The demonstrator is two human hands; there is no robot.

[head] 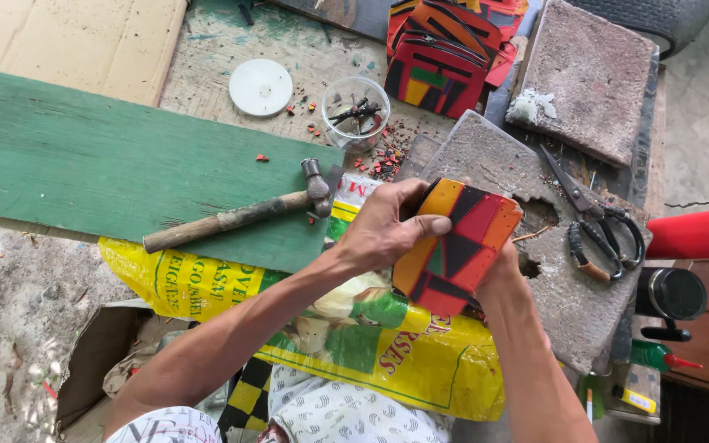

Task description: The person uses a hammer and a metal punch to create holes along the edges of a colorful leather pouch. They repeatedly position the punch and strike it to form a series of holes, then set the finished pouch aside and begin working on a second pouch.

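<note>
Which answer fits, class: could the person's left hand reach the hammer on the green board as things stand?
Probably yes. The hammer lies bare on the green board, close beside the left hand, with nothing between them. But that hand is gripping the patchwork piece and would have to let go first.

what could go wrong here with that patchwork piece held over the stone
The left hand and right hand grip the patchwork piece above the rough stone slab, so knuckles could scrape on it. The scissors lie close beside the right hand and might be knocked or catch a finger. The hammer rests across the green board near its edge and may roll off.
</note>
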